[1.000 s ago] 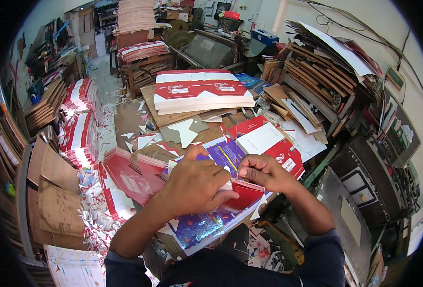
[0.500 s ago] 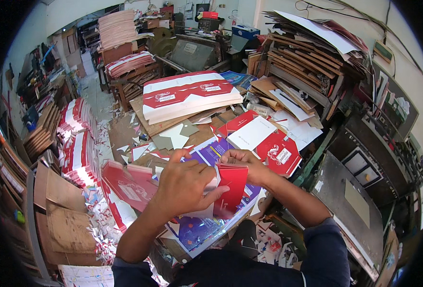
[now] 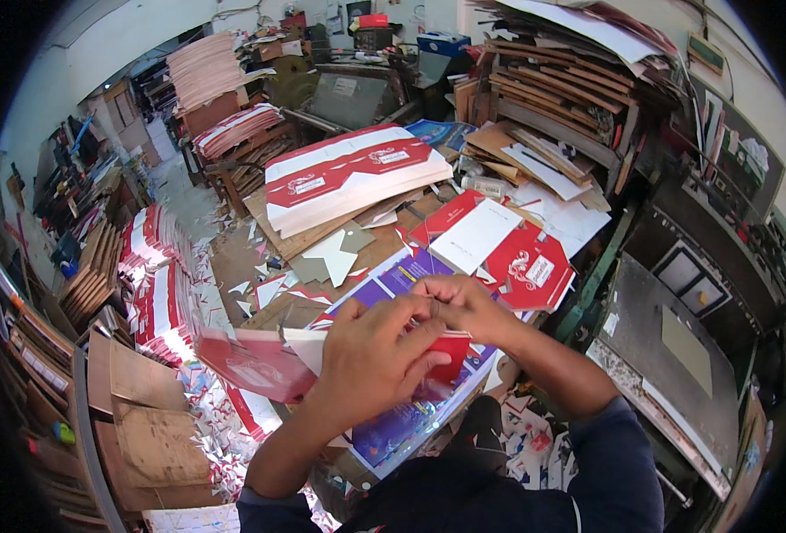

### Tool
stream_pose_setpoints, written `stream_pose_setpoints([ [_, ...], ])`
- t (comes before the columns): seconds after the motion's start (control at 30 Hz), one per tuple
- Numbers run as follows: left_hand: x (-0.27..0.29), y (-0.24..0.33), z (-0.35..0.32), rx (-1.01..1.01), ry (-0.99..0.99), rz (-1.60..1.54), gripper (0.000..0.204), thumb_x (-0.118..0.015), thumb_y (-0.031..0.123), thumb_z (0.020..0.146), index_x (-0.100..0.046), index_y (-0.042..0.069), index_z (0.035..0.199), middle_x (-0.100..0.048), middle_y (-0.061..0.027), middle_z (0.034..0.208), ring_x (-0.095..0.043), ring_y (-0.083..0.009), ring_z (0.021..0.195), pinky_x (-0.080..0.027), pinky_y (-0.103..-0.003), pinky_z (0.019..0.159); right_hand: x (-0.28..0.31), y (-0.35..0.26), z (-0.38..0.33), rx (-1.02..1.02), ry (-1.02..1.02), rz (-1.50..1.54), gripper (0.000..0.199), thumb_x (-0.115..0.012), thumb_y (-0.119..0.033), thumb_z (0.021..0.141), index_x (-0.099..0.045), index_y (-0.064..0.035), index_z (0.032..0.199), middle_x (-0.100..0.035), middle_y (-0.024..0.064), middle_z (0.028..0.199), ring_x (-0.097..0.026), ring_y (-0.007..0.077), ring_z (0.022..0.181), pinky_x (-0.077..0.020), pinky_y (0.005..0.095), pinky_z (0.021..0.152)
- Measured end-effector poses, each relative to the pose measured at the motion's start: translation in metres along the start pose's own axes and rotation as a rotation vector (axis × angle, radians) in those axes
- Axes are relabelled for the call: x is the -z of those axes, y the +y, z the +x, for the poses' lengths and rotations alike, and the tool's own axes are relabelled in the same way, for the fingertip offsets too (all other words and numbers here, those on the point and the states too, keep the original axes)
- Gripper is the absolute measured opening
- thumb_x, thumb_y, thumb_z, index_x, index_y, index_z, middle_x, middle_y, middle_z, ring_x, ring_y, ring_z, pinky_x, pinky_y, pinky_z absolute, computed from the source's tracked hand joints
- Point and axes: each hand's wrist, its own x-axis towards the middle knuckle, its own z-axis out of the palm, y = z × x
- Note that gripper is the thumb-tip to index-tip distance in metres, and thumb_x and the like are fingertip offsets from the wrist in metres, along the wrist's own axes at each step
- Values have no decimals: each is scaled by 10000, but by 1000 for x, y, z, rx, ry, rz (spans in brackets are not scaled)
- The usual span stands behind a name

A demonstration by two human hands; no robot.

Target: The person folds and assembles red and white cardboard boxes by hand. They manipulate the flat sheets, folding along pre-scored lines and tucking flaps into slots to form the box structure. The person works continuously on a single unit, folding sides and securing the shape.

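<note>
Both hands hold a stack of red and white printed card blanks [image 3: 255, 360] above the workbench. My left hand [image 3: 366, 346] is closed around the stack's middle, its thumb lying across the red face on the right. Beside it, the fingers of my right hand [image 3: 468, 306] pinch the upper right part of the stack, touching the left fingertips. The fingers hide much of the cards between them. Beneath lies a purple printed sheet [image 3: 379, 444]. Just beyond my right hand rest a white printed card [image 3: 474, 233] and a red blank [image 3: 530, 266].
A thick pile of red and white sheets [image 3: 357, 178] stands farther back on the bench. Grey and white offcuts [image 3: 331, 253] lie in front of it. Stacked boards [image 3: 557, 98] rise at the back right, a metal-topped machine [image 3: 668, 355] stands right, and paper scraps litter the floor.
My hands have come together over the top of the card stack, covering more of it. Less of the red right-hand face shows, and the whole view has shifted a little.
</note>
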Motion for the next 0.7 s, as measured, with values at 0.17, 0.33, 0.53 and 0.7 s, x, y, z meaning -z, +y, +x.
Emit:
stream_pose_setpoints([
  [0.17,5,7,-1,-128,-76,-54,185,-745,282,800,-693,185,949,-634,57,916,-578,-154,782,-368,-372,718,44,46,22,-115,301,-30,174,-591,-193,1013,-626,-24,990,-629,8,788,-596,67,651,-496,217,593],
  [0.33,6,8,-2,-79,-89,16,247,-735,342,819,-681,192,1009,-648,17,918,-576,-163,779,-372,-363,734,59,70,29,-123,496,-130,268,-620,-289,1002,-631,-29,935,-583,4,704,-557,74,538,-482,217,506],
  [0.53,-7,3,15,-23,-62,-17,359,-736,347,846,-660,118,1111,-677,-82,997,-645,-240,859,-416,-404,793,26,-85,61,275,580,-279,293,-611,-263,988,-696,-4,1098,-659,27,770,-634,93,656,-549,246,617],
  [0.7,5,-3,-2,453,-279,-681,353,-742,299,831,-669,92,1108,-685,-123,1009,-656,-318,926,-453,-439,882,-96,-166,56,273,-495,-654,624,-508,-447,993,-522,76,1334,-651,286,1126,-623,441,1078,-476,517,963],
])
